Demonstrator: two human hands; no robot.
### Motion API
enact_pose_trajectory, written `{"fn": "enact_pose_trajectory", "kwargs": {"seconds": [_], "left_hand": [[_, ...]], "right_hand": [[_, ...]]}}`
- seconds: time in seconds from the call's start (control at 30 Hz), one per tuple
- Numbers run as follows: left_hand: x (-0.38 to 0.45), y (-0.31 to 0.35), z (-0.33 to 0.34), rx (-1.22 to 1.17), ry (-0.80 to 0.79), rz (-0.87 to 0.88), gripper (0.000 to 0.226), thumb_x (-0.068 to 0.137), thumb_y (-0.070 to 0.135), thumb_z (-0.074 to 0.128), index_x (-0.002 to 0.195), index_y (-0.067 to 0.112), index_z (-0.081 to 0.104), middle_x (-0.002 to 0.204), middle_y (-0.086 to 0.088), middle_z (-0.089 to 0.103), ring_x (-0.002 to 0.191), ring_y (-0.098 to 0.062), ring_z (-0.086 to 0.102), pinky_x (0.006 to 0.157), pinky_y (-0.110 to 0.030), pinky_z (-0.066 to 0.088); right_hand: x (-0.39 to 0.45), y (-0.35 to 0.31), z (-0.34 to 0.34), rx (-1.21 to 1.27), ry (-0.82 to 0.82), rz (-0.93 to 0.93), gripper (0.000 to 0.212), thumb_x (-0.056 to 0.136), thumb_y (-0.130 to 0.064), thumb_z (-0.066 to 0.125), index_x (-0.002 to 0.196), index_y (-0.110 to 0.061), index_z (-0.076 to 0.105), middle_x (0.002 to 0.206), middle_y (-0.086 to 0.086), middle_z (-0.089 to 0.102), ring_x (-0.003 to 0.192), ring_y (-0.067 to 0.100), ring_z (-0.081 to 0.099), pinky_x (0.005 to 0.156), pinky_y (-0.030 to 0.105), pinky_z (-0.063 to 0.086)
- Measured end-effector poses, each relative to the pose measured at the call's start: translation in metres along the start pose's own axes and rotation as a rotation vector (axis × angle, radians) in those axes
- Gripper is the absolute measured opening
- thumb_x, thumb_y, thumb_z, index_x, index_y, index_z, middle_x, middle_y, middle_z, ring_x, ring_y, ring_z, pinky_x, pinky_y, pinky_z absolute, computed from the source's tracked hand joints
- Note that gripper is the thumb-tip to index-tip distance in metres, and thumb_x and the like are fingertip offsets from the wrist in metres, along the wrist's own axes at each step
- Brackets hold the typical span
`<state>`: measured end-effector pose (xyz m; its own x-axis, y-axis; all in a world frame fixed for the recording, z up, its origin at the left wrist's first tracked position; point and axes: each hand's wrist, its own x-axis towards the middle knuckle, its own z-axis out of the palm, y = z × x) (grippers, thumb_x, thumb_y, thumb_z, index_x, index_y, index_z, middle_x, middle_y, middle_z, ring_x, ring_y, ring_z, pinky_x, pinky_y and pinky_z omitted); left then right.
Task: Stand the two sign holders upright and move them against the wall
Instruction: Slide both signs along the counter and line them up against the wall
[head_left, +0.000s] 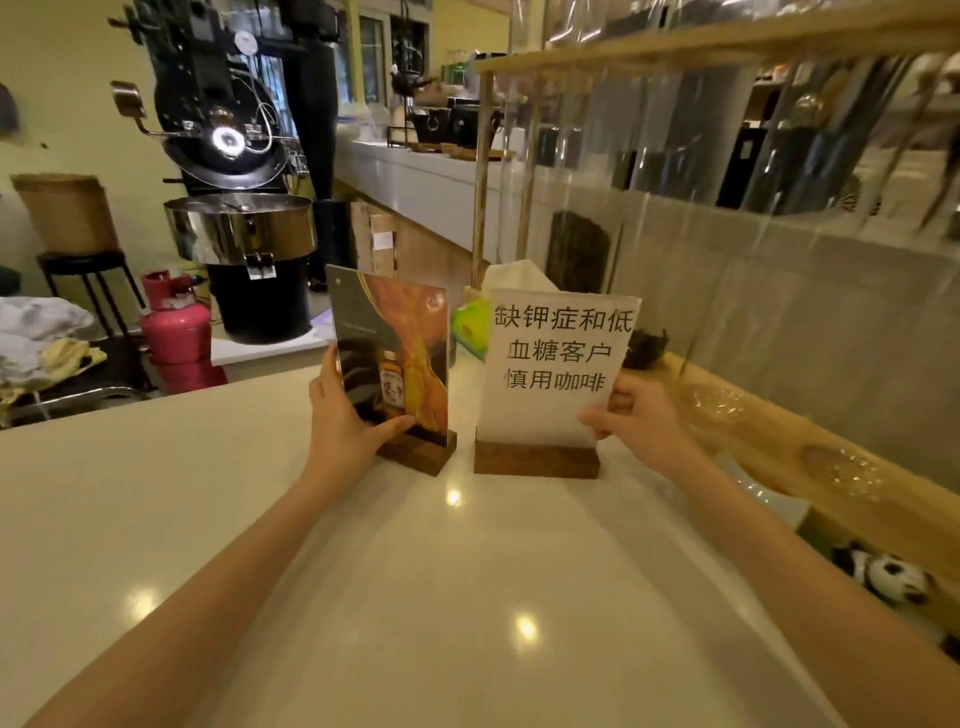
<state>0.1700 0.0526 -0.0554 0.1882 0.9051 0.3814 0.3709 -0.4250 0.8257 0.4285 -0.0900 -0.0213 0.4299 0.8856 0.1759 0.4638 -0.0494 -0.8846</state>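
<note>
- Left hand (340, 421): its grip is closed on the lower left edge of the picture sign holder (395, 353), thumb across the front face near the bottom, the other fingers behind the panel and out of sight.
- Right hand (636, 415): its grip is closed on the lower right corner of the text sign holder (558, 364), thumb on the front face, the remaining fingers curled behind the sheet.
- Position of the holders: both stand upright on the pale desk (415, 597), each on a dark wooden base; the two bases are near one another but apart, the picture one turned at an angle, the text one roughly square to the viewer.
- Long axis: each panel rises vertically from its base, so each grip sits low on a tall, narrow plate, close to the base and at its outer edge.
- Governing relation: the holders lie directly ahead of the hands, one per hand, with the clear partition (727, 260) and its wooden ledge (779, 457) to the right and beyond. The right hand and its holder are the nearer to that side.
- Behind the holders: a green tissue pack (470, 325) and a wooden post (480, 182) occupy the space just beyond them.
- Judgement: the standing step appears done; what remains is to slide both holders back and rightward until they sit against the wall surface, keeping them vertical so neither tips.
</note>
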Motion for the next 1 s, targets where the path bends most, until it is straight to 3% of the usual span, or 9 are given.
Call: {"fn": "enact_pose_trajectory", "kwargs": {"seconds": [0.17, 0.37, 0.47, 0.67, 0.8, 0.9, 1.0], "left_hand": [[0.014, 0.013, 0.036, -0.031, -0.037, 0.028, 0.111, 0.06, 0.017, 0.084, 0.144, 0.015, 0.011, 0.144, -0.015, 0.03, 0.132, -0.027, 0.035, 0.108, -0.038, 0.034], [0.027, 0.028, 0.075, -0.05, -0.09, 0.053, 0.11, 0.062, 0.018, 0.083, 0.144, 0.017, 0.01, 0.145, -0.014, 0.028, 0.133, -0.028, 0.033, 0.109, -0.04, 0.033], [0.033, 0.034, 0.091, -0.058, -0.11, 0.066, 0.109, 0.062, 0.019, 0.083, 0.144, 0.016, 0.01, 0.146, -0.014, 0.027, 0.134, -0.028, 0.032, 0.11, -0.041, 0.032], [0.042, 0.046, 0.12, -0.057, -0.169, 0.098, 0.111, 0.063, 0.015, 0.082, 0.145, 0.015, 0.006, 0.148, -0.016, 0.025, 0.136, -0.029, 0.029, 0.112, -0.042, 0.029], [0.047, 0.051, 0.134, -0.058, -0.213, 0.115, 0.114, 0.063, 0.011, 0.081, 0.145, 0.016, 0.001, 0.148, -0.016, 0.024, 0.137, -0.029, 0.029, 0.111, -0.044, 0.029], [0.049, 0.057, 0.147, -0.05, -0.228, 0.113, 0.115, 0.064, 0.01, 0.08, 0.145, 0.02, -0.001, 0.148, -0.015, 0.021, 0.137, -0.031, 0.029, 0.111, -0.047, 0.03], [0.051, 0.061, 0.16, -0.04, -0.236, 0.146, 0.117, 0.064, 0.009, 0.08, 0.145, 0.021, -0.004, 0.149, -0.016, 0.019, 0.138, -0.031, 0.027, 0.112, -0.048, 0.029]], "right_hand": [[0.001, 0.011, -0.026, 0.006, 0.096, 0.018, 0.034, 0.076, 0.002, 0.066, 0.11, -0.003, 0.06, 0.097, 0.007, 0.065, 0.063, 0.008, 0.061, 0.049, 0.013, 0.053], [0.001, 0.024, -0.043, 0.005, 0.206, 0.052, 0.035, 0.077, 0.001, 0.067, 0.111, -0.005, 0.061, 0.094, 0.001, 0.064, 0.068, 0.007, 0.06, 0.048, 0.01, 0.052], [0.0, 0.029, -0.048, -0.002, 0.243, 0.065, 0.032, 0.077, 0.0, 0.067, 0.108, -0.007, 0.063, 0.094, 0.0, 0.065, 0.07, 0.008, 0.061, 0.05, 0.013, 0.053], [-0.006, 0.038, -0.054, 0.023, 0.333, 0.092, 0.026, 0.077, -0.003, 0.068, 0.101, -0.01, 0.063, 0.101, 0.008, 0.069, 0.075, 0.017, 0.062, 0.064, 0.031, 0.054], [-0.011, 0.04, -0.06, -0.035, 0.407, 0.102, 0.026, 0.078, -0.007, 0.068, 0.102, -0.01, 0.062, 0.108, 0.009, 0.069, 0.088, 0.023, 0.065, 0.067, 0.03, 0.055], [-0.015, 0.042, -0.062, -0.046, 0.455, 0.092, 0.03, 0.079, -0.007, 0.067, 0.108, -0.008, 0.061, 0.111, 0.008, 0.068, 0.092, 0.02, 0.063, 0.062, 0.019, 0.055], [-0.016, 0.042, -0.061, -0.078, 0.482, 0.085, 0.031, 0.078, -0.009, 0.067, 0.108, -0.007, 0.061, 0.113, 0.009, 0.068, 0.094, 0.021, 0.064, 0.072, 0.031, 0.057]]}}
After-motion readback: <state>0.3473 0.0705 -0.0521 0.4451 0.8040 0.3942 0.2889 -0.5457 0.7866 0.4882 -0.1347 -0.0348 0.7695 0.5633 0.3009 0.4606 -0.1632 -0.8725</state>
